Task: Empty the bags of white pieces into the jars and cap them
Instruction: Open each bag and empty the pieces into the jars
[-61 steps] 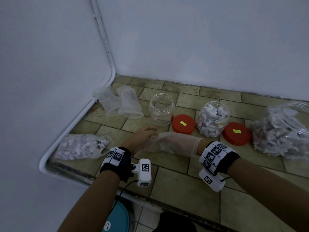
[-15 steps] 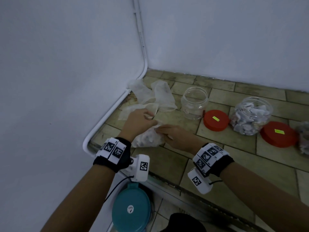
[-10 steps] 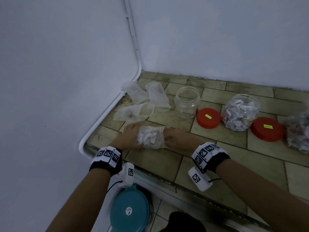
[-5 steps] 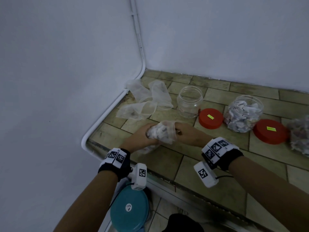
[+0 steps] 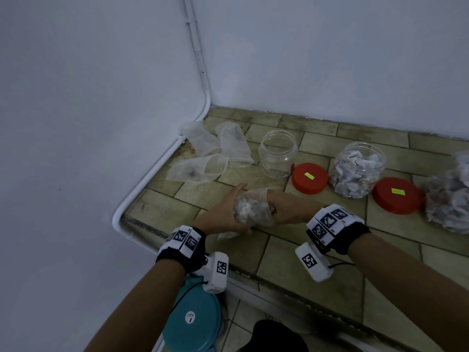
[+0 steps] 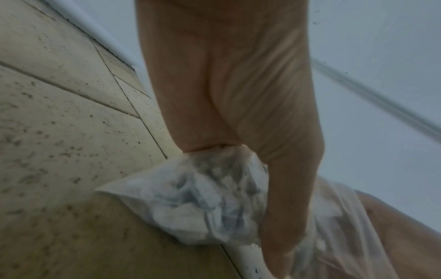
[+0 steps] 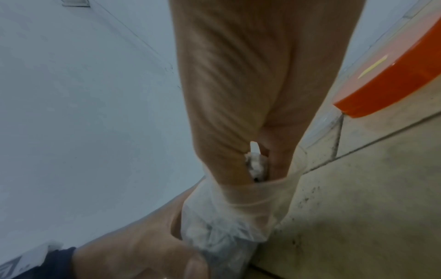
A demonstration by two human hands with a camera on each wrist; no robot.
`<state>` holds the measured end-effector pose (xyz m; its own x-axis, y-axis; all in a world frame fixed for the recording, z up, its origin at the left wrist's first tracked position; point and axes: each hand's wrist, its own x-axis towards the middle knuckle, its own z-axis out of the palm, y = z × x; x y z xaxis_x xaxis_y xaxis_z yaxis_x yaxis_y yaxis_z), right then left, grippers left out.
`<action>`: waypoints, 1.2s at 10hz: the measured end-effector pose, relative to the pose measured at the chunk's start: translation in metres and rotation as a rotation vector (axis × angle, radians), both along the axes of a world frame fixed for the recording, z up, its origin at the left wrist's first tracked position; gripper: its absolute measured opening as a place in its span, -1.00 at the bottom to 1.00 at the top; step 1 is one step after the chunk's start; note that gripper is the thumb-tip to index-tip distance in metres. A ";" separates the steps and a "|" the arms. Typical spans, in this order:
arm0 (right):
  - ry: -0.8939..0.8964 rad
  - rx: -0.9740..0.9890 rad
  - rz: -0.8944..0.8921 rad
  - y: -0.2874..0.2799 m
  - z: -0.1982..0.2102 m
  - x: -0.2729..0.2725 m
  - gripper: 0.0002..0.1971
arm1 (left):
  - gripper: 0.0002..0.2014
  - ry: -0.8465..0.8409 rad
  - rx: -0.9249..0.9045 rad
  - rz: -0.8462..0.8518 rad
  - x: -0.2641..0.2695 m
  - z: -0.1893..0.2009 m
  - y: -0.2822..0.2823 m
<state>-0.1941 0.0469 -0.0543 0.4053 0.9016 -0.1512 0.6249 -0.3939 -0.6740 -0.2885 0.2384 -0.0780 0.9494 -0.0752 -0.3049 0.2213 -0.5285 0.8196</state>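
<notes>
Bag of white pieces (image 5: 251, 212): gripped underneath by left hand (image 5: 223, 217); right hand (image 5: 289, 212) pinches its open mouth, above tiled counter (image 5: 291, 255).

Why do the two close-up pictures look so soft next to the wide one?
Head view: dim, even light, fairly sharp, the wall's pipe bowed by the wide lens. Left wrist view: left hand and bag fill the frame, smeared and soft. Right wrist view: right hand blurred, red lid stretched at the edge.
</notes>
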 end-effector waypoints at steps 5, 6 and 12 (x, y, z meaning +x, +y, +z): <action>-0.204 0.138 -0.080 -0.005 0.043 0.039 -0.80 | -0.15 -0.050 -0.091 0.162 0.030 0.006 -0.007; -0.203 0.292 -0.133 -0.010 0.061 0.051 -0.60 | -0.42 -0.054 -0.174 0.280 0.034 0.008 -0.004; -0.318 -0.057 -0.333 0.018 0.084 0.136 -0.66 | -0.50 -0.109 -0.423 0.375 0.042 0.009 -0.006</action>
